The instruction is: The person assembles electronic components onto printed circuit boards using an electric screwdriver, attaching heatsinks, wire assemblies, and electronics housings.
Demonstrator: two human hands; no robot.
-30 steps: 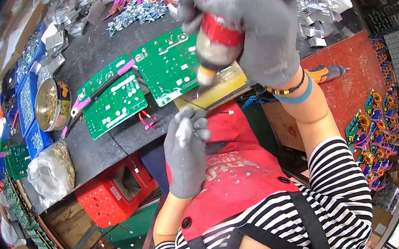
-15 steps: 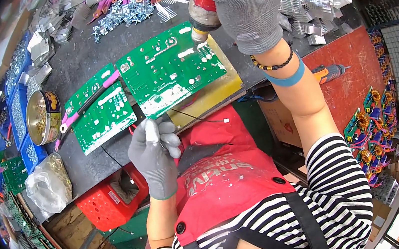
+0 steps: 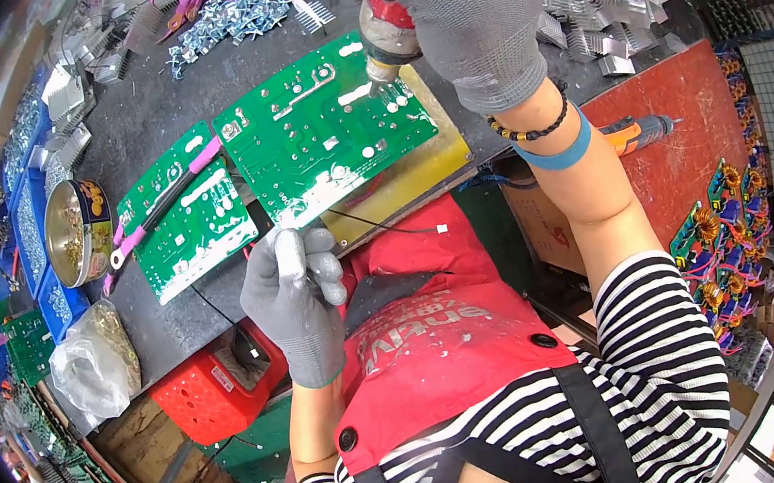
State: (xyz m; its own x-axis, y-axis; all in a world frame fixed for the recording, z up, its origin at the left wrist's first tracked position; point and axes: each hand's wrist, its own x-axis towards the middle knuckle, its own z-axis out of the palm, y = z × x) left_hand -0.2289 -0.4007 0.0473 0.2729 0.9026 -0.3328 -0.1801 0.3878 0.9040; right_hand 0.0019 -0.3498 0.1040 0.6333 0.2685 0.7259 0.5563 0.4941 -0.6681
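My right hand [image 3: 481,24], in a grey glove, is closed around a red power screwdriver [image 3: 390,26]. Its nose points down onto the far right part of a large green circuit board [image 3: 315,139], which lies solder side up, partly over a yellow plate [image 3: 443,146]. My left hand [image 3: 291,288], also gloved, is closed at the board's near left corner, thumb uppermost. What its fingers pinch, if anything, is hidden. To the left lies a second green circuit board [image 3: 195,232], crossed by a black cable [image 3: 171,194] with pink sleeved ends.
Silver heatsinks [image 3: 605,3] pile up at the far right; blue-white screws [image 3: 232,27] lie at the back. A round tin [image 3: 78,233], blue bins [image 3: 38,224] and a plastic bag [image 3: 95,363] stand left. An orange screwdriver [image 3: 637,134] rests right; a red stool [image 3: 207,397] is below.
The view has shifted slightly. Both hands, the power screwdriver and the large board keep nearly the same places relative to each other.
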